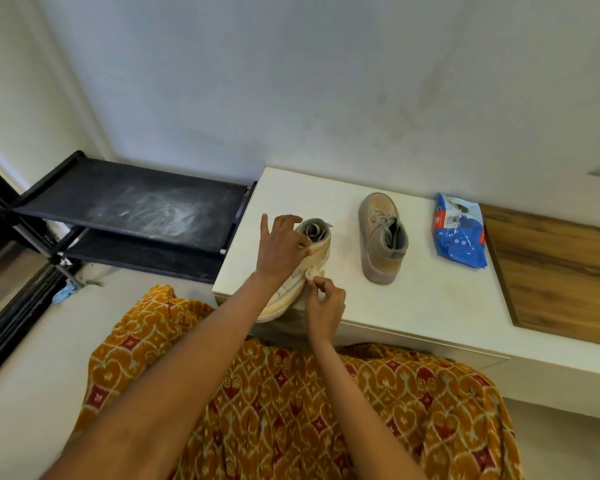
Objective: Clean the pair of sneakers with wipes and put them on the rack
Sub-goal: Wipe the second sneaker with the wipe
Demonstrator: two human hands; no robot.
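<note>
Two sneakers are on the white bench top (430, 299) in the middle of the frame. We hold the near sneaker (303, 271) tipped on its side at the bench's left front edge, so its pale sole faces left and sticks out a bit past the edge. Our left hand (279, 245) grips it near the ankle opening, thumb and some fingers curled on it, and one finger pointing up. Our right hand (326, 306) pinches a small wadded wipe (313, 273) and presses it on the side of that shoe. The other sneaker (381, 237) stands upright on its sole just to the right, apart from the first. Further right lies a blue pack of wipes (459, 237), crinkled; we cannot tell how many are inside. On the left of the frame stands the black shoe rack (129, 209), its top shelf smeared with white dust. Our orange patterned skirt (291, 410) fills the bottom.
</note>
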